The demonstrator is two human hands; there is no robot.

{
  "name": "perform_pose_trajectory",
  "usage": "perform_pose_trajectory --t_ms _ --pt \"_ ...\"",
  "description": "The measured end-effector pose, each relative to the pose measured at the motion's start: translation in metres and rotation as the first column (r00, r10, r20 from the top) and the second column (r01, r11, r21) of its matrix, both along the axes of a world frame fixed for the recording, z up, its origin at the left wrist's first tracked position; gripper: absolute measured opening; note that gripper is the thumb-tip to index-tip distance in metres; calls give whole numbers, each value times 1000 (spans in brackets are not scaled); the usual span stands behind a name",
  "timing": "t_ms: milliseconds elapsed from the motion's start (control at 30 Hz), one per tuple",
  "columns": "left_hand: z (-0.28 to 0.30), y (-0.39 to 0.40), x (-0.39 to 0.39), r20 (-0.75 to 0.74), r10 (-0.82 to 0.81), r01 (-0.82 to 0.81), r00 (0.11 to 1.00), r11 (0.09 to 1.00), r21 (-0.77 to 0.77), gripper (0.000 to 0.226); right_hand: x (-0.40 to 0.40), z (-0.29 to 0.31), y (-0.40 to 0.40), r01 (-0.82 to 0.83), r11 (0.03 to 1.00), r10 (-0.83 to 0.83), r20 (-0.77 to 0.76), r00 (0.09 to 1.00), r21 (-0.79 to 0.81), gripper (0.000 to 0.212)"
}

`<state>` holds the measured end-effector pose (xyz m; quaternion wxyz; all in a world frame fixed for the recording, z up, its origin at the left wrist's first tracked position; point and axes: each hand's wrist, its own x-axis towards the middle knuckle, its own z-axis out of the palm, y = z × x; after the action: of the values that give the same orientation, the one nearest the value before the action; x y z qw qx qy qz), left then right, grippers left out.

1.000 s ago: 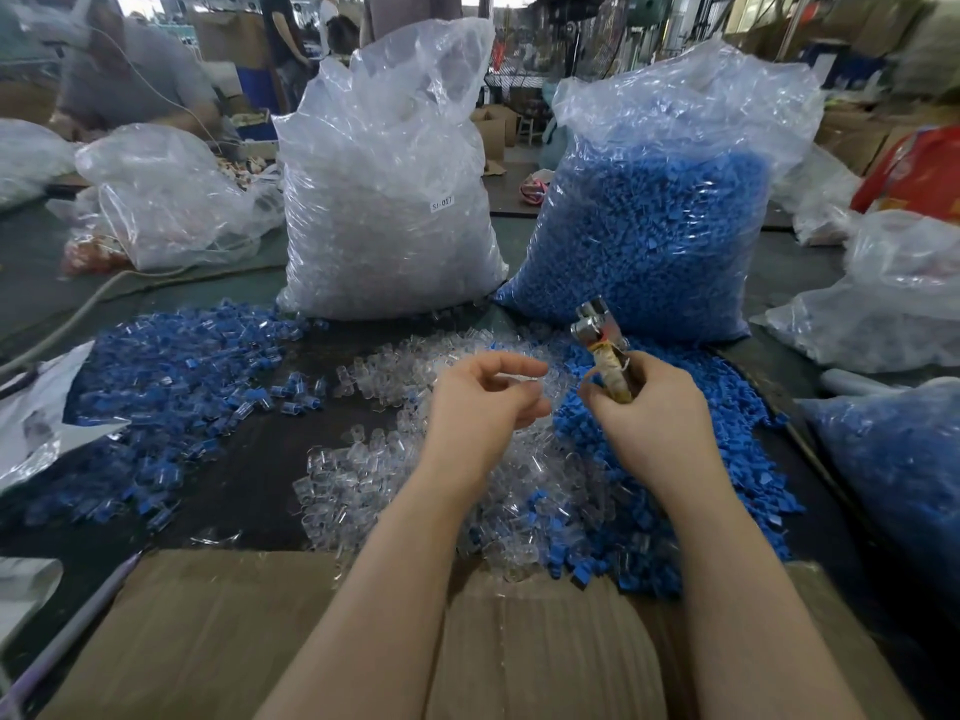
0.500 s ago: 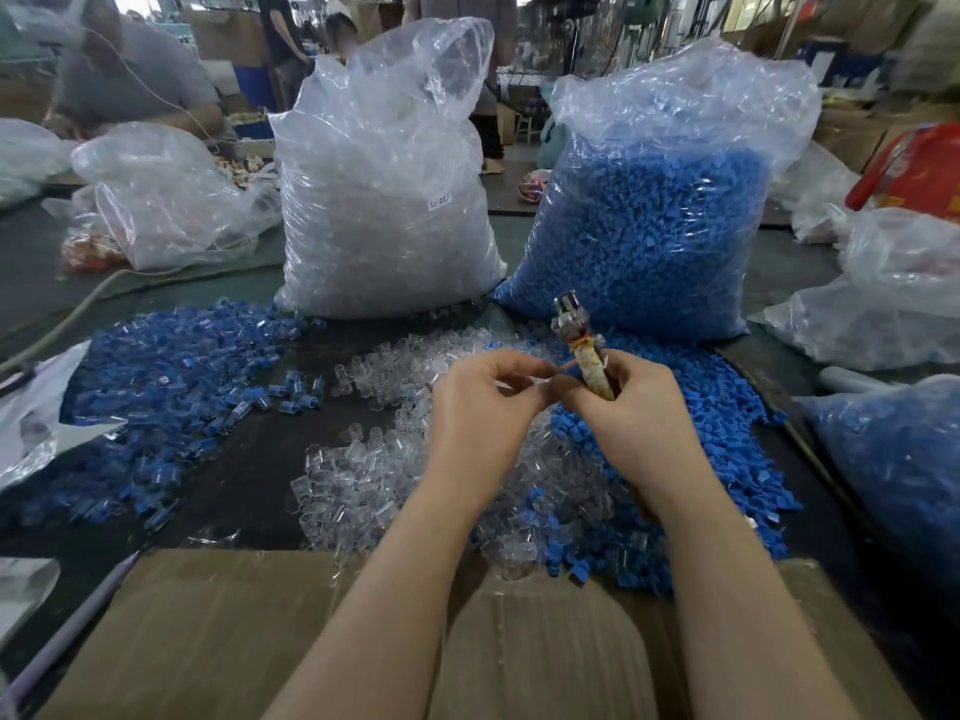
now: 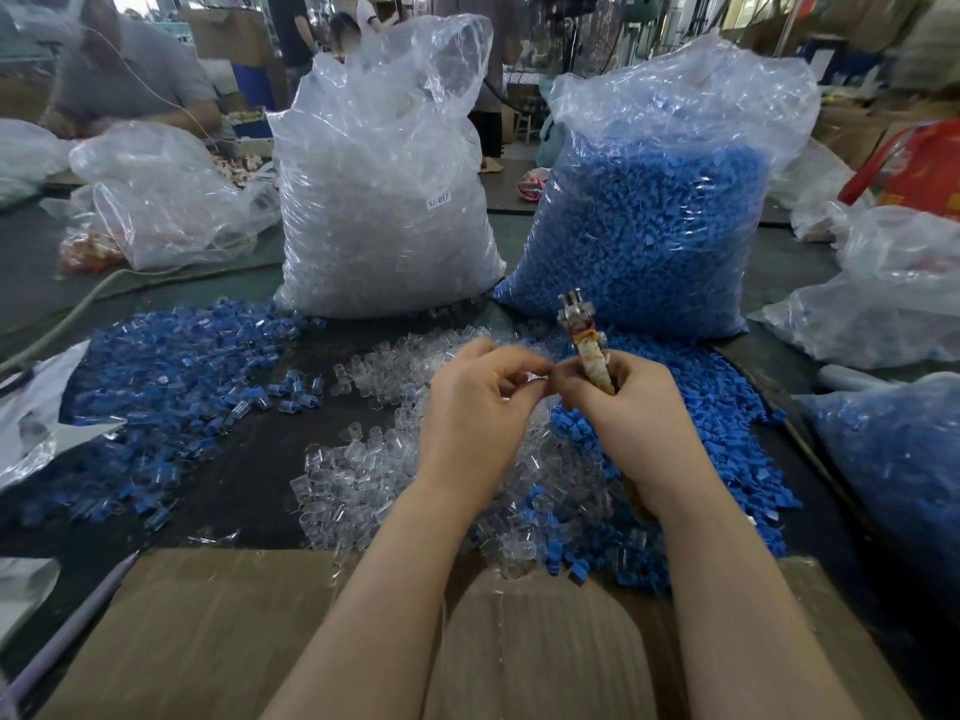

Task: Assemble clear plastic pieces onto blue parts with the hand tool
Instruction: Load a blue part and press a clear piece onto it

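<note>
My right hand grips the hand tool, whose metal head points up and away and whose wrapped handle runs down through my fist. My left hand pinches a small clear plastic piece right against my right fingertips. Both hands hover above a loose pile of clear plastic pieces. A heap of blue parts lies just right of it, under my right hand. Whether a blue part sits between my fingers is hidden.
A pile of assembled blue-and-clear pieces covers the left of the table. Behind stand a big bag of clear pieces and one of blue parts. A cardboard box sits at the near edge. More bags lie at right. People work at the back left.
My two hands have come together until the fingertips touch. The tool has swung from leaning left to nearly upright and shifted left with my right hand.
</note>
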<state>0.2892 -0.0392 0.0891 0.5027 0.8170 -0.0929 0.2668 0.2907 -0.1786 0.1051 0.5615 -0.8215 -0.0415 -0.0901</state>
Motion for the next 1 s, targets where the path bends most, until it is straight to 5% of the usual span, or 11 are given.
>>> perform_pose_trajectory --t_ms 300,467,633,1000 --pt "1 0 1 -39 13 -15 999 998 -54 16 2 1 -3 22 998 -22 1 1000 65 12" --pt "7 -1 0 -199 -28 -33 980 954 -299 21 2 1 1 121 990 -113 103 988 -70 13" --pt "13 -3 -3 -273 -201 -17 941 776 -630 16 -1 0 5 179 972 -139 238 961 -154 20" --pt "20 -3 -7 -270 -149 -34 951 820 -572 12 -3 0 6 224 954 -152 321 935 -199 29"
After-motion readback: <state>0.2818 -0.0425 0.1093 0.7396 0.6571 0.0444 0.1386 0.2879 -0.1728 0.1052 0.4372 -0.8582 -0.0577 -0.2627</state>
